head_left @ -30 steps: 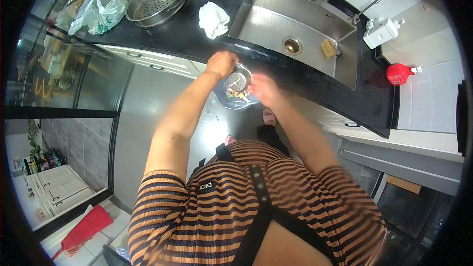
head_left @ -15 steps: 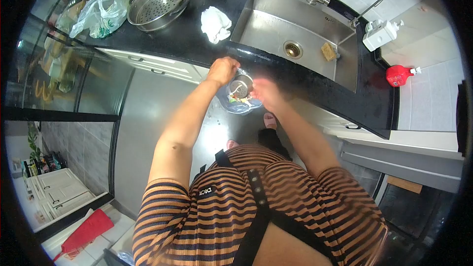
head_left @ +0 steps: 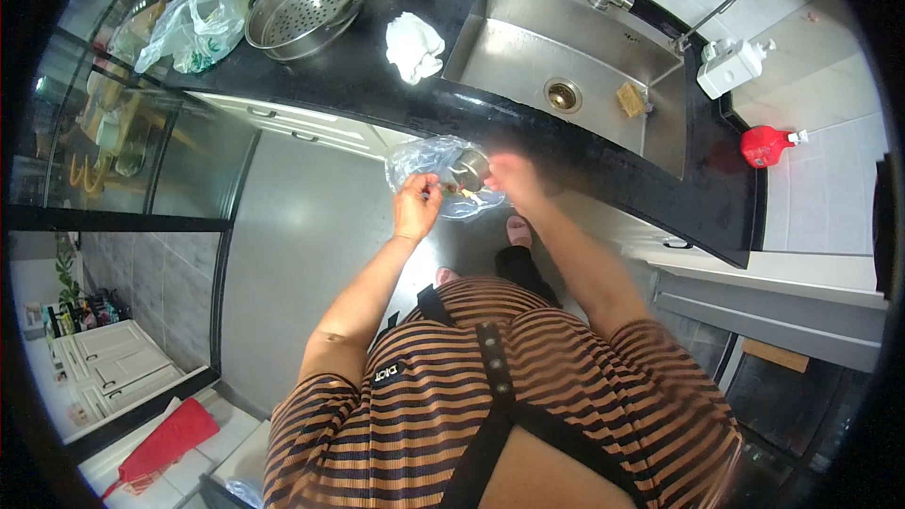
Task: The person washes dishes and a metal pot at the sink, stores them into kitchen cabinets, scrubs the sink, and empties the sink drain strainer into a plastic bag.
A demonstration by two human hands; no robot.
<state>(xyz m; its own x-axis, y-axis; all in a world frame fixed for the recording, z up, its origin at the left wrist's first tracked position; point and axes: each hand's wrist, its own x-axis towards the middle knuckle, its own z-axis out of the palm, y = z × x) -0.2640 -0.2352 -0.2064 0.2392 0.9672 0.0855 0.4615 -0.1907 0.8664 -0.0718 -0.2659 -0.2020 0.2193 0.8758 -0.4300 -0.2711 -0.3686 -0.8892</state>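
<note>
A clear plastic bag (head_left: 415,156) hangs in front of the counter edge, with food scraps (head_left: 464,192) in it. My left hand (head_left: 416,210) is closed, its fingers pinching the bag's near left side. Over the bag's opening, my right hand (head_left: 517,179), somewhat blurred, grips a small metal sink strainer (head_left: 470,170). The strainer is tilted, and a pale strip lies at its mouth. My right fingertips are partly hidden behind its rim.
The steel sink (head_left: 528,47) holds a yellow sponge (head_left: 632,99). A crumpled white cloth (head_left: 414,47), a steamer pot (head_left: 304,11) and a tied plastic bag (head_left: 203,24) sit on the black counter (head_left: 377,99). A red bottle (head_left: 766,145) stands at right.
My left hand has moved from the bag's far rim down to its near left side. The bag has spread out to the left, and the strainer has shifted slightly right and tilted.
</note>
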